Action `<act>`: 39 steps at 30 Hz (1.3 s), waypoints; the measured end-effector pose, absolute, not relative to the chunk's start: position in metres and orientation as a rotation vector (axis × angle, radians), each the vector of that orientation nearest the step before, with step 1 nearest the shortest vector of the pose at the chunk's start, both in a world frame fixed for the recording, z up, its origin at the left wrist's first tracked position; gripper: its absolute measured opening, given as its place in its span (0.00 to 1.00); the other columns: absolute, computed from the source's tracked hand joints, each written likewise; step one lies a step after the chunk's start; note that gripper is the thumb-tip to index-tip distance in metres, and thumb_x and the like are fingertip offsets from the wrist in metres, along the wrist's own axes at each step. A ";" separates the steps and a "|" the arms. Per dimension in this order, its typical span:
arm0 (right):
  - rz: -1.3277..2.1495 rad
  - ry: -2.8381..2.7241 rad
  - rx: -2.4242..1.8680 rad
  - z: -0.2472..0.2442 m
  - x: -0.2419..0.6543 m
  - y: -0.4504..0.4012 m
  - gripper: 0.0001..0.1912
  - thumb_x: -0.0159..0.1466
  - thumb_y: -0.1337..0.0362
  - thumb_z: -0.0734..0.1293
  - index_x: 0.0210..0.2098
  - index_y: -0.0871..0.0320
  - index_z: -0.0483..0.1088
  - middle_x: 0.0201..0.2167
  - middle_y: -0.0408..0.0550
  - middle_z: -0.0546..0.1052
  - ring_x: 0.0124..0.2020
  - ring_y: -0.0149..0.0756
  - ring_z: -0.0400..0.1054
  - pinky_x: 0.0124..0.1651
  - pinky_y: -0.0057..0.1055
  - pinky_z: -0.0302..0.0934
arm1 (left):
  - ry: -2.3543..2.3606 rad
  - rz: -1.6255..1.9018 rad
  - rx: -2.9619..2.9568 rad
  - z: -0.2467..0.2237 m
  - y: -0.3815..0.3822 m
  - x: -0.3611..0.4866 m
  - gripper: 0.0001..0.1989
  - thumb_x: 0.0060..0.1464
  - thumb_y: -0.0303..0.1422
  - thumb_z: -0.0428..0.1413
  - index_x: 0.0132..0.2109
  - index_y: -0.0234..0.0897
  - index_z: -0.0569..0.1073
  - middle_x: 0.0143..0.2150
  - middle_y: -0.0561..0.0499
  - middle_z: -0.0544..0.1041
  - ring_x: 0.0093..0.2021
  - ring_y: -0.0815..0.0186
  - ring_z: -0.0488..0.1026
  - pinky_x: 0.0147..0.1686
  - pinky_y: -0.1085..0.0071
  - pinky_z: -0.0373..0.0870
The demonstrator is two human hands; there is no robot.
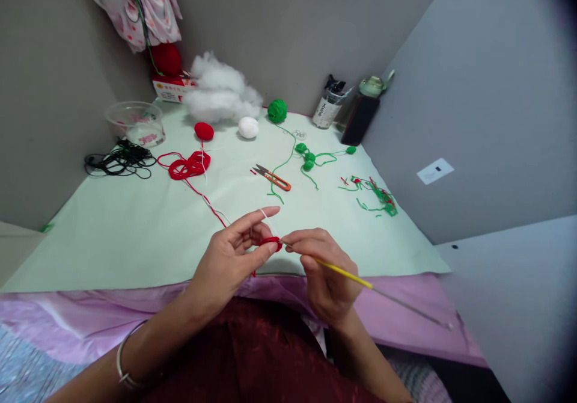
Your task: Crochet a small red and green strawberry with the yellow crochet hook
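Close to the table's front edge, my left hand (237, 249) pinches a small red crochet piece (271, 243) between thumb and fingers. White yarn (267, 218) runs over its raised index finger. My right hand (328, 270) is closed around a crochet hook (345, 272) with a yellow grip, its bare shaft slanting down to the right. The hook's tip meets the red piece, partly hidden by my fingers. Red and white strands (210, 206) lead back from my left hand to a loose red yarn coil (189, 165).
Orange thread snips (273, 177) lie beyond my hands. Green crocheted pieces (309, 157) and yarn scraps (383, 198) are on the right. Behind are white stuffing (220, 93), a green yarn ball (277, 111), a white ball (248, 127), a plastic tub (135, 123) and black cord (119, 159).
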State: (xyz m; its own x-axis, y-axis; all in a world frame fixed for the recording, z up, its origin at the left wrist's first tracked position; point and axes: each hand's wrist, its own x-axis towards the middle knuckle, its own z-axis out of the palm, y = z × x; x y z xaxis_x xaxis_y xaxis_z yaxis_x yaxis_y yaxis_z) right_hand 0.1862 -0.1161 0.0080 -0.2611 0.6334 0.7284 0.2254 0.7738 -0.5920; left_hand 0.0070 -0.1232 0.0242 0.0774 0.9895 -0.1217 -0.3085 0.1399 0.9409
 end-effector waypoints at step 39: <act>0.969 -1.300 -0.771 -0.003 0.166 -0.108 0.07 0.71 0.63 0.69 0.41 0.52 0.81 0.37 0.47 0.82 0.36 0.34 0.74 0.38 0.33 0.70 | 0.787 1.147 0.615 0.020 -0.122 0.014 0.18 0.52 0.30 0.71 0.51 0.43 0.86 0.38 0.51 0.83 0.40 0.66 0.77 0.45 0.71 0.70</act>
